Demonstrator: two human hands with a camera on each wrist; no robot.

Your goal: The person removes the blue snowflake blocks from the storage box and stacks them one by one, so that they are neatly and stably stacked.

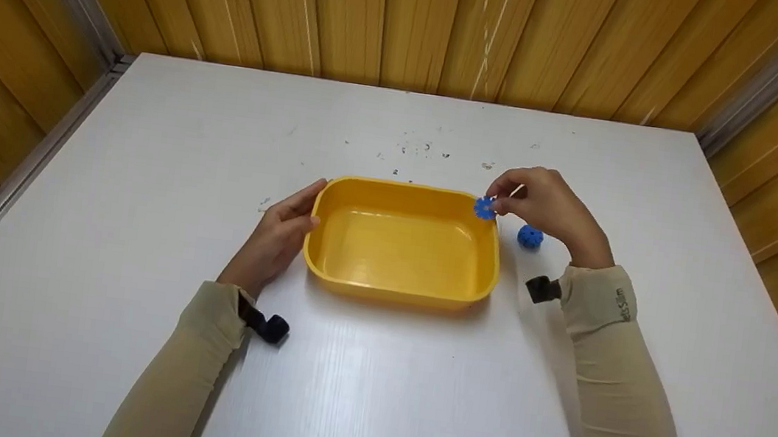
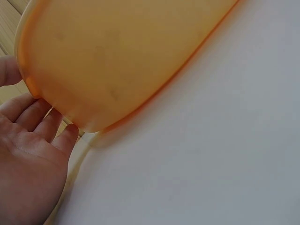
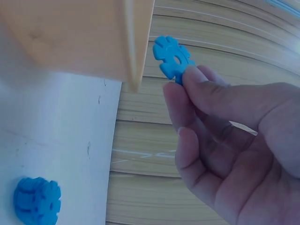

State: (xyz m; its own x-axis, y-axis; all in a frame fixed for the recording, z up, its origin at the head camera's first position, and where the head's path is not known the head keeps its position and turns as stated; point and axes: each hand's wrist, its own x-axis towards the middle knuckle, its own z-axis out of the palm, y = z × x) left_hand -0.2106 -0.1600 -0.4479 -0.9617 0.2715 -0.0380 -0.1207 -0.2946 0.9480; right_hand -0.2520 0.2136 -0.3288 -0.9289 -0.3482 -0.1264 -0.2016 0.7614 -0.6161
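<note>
A yellow plastic tub (image 1: 394, 293) stands on the white table, with no objects inside it. My left hand (image 1: 279, 235) grips its left end, thumb at the rim and fingers against the outer wall (image 2: 70, 110). Between thumb and fingertips, my right hand (image 1: 546, 204) pinches a blue notched disc (image 3: 171, 56), a flat snowflake-shaped building piece with a hole in its middle. That disc is raised at the tub's far right corner, overlapping the rim in the head view. Below the right hand, a small stack of similar blue discs (image 1: 530, 237) sits on the table right of the tub.
The white table (image 1: 135, 232) has dark scuff marks beyond the tub. Yellow wood-patterned panels (image 1: 413, 21) rise behind it and at both sides. Black camera mounts (image 1: 271, 328) stick out from both sleeve cuffs.
</note>
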